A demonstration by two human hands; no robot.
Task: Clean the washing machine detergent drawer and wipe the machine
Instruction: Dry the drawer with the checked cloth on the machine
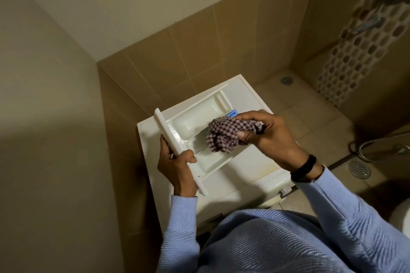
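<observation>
Left hand (177, 168) is held at the near left, forearm in a pale blue sleeve (177, 217). Its fingers (163, 144) are curled round the front panel of the detergent drawer (195, 122), thumb on the inner side. The drawer is held over the top of the washing machine (250, 162); contact cannot be told. Right hand (266, 133) is extended from the right, wrist bent. A bunched checked cloth (224, 134) is pinched between thumb and fingers and pressed into the drawer's middle compartment, just beside a blue insert (233, 115).
</observation>
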